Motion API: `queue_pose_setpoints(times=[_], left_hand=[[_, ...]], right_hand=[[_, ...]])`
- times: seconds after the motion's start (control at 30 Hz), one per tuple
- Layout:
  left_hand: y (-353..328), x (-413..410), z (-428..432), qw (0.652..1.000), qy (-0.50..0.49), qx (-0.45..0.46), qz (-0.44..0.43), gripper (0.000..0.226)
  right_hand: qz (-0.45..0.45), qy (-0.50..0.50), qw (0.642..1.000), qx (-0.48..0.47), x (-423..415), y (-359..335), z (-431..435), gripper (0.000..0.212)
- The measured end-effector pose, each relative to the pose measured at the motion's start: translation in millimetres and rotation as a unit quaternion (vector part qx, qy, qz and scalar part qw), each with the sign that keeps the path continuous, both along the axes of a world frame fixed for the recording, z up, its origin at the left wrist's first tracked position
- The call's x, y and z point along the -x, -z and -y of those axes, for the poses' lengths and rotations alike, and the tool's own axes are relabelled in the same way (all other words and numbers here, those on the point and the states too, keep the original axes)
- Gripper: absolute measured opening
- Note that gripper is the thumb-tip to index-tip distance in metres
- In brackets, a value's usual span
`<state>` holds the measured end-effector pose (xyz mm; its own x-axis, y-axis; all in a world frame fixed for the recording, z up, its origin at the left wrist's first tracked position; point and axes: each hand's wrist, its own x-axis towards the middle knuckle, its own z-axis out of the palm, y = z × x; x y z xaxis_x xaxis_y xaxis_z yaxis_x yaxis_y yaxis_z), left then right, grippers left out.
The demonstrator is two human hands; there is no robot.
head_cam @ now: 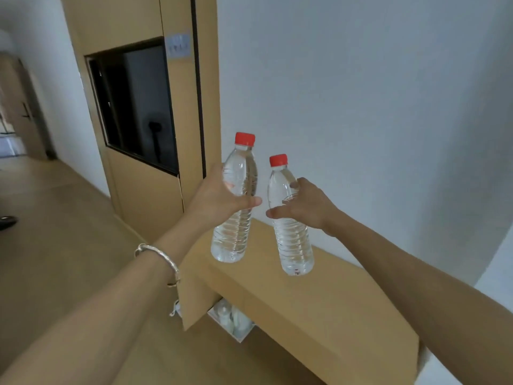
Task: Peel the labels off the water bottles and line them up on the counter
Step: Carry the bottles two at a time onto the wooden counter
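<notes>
Two clear water bottles with red caps and no labels are in the middle of the head view. My left hand (219,194) grips the left bottle (236,218) around its middle. That bottle is tilted a little and its base hangs just above the left end of the wooden counter (333,295). My right hand (302,204) is wrapped around the right bottle (291,234), which is upright with its base at the counter top; I cannot tell whether it touches. The bottles are a hand's width apart.
The counter is a narrow wooden shelf along a white wall (361,107). A tall wooden cabinet with a dark recess (133,104) stands to the left. Under the counter sits a pale tray with small items (230,318). Wooden floor spreads to the left.
</notes>
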<state>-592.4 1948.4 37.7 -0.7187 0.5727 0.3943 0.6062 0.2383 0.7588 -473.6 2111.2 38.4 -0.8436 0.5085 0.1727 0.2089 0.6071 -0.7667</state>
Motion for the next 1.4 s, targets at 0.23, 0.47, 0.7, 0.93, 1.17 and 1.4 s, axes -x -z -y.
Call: queue_pose_setpoints(times=[0.23, 0.47, 0.7, 0.93, 1.17, 1.4], left_hand=[[30.0, 148.8, -6.7, 0.996, -0.045, 0.03, 0.077, 0.066], [62.2, 244.8, -46.3, 0.991, -0.053, 0.03, 0.12, 0.076], [77.9, 353.7, -120.5, 0.992, -0.055, 0.056, 0.094, 0.068], [89.5, 469.9, -178.8, 0.99, -0.075, 0.084, 0.085, 0.046], [157.0, 585.2, -227.7, 0.986, -0.007, 0.133, 0.105, 0.033], [227.7, 690.3, -303.9, 0.975, 0.089, 0.163, 0.123, 0.039]], right_hand=[[0.03, -0.014, 0.999, 0.009, 160.2, 40.2, -6.2, 0.069], [0.1, -0.012, 0.991, -0.092, 259.7, 74.1, -56.3, 0.081], [0.079, -0.051, 0.994, -0.055, 398.6, 91.5, -135.4, 0.077], [0.076, -0.06, 0.995, -0.014, 514.9, 105.2, -197.0, 0.082], [0.063, 0.009, 0.996, 0.057, 586.3, 163.2, -232.7, 0.067], [0.118, 0.125, 0.981, 0.091, 650.0, 222.0, -258.0, 0.071]])
